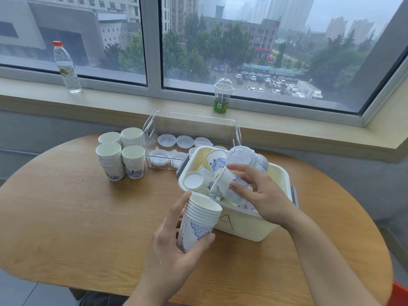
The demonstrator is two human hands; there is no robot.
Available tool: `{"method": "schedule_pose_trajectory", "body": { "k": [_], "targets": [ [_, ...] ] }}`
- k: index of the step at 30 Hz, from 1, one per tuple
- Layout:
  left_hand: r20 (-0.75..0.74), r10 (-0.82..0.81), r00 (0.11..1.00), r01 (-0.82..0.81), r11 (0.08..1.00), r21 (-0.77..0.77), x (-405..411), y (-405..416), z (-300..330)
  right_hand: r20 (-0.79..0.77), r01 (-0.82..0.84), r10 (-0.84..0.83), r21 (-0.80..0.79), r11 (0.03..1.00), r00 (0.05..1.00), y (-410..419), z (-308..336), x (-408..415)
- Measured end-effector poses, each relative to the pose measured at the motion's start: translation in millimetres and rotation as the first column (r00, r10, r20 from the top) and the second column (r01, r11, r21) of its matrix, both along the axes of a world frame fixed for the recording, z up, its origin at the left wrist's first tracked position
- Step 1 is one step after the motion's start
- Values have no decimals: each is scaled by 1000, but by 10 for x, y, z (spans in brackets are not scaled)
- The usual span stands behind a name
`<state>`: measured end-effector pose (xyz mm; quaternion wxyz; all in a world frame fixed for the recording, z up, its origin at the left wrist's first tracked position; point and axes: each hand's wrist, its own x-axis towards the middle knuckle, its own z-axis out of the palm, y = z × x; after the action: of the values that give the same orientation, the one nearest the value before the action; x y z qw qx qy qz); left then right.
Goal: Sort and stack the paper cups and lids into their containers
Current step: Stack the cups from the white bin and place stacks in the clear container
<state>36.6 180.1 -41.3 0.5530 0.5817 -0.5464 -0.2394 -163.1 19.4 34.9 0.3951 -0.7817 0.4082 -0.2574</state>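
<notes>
My left hand (174,246) grips a nested stack of white paper cups with blue print (198,221) in front of a cream bin marked "A" (242,226). My right hand (258,193) holds a single tilted cup (223,184) over the bin. Inside the bin lie several loose cups, and a clear lid (239,156) sits on one of them. Behind the bin, a clear plastic container (235,127) holds several translucent lids (167,140). Several cup stacks (120,153) stand on the table to its left.
The round wooden table (77,217) sits under a window ledge. A water bottle with an orange cap (66,67) and a green drink cup with a dome lid and straw (222,96) stand on the ledge. An orange object (399,294) shows at the bottom right corner.
</notes>
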Motion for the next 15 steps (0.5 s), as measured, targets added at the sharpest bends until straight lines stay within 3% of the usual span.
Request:
{"method": "schedule_pose_trajectory", "body": {
  "k": [5, 15],
  "targets": [
    [11, -22, 1000, 22, 1000, -15, -41, -14, 32, 239, -35, 33, 4, 999, 971, 227, 121, 85],
    [37, -32, 999, 33, 998, -52, -132, -43, 24, 378, -78, 61, 31, 996, 924, 479, 88, 271]
  ]
}}
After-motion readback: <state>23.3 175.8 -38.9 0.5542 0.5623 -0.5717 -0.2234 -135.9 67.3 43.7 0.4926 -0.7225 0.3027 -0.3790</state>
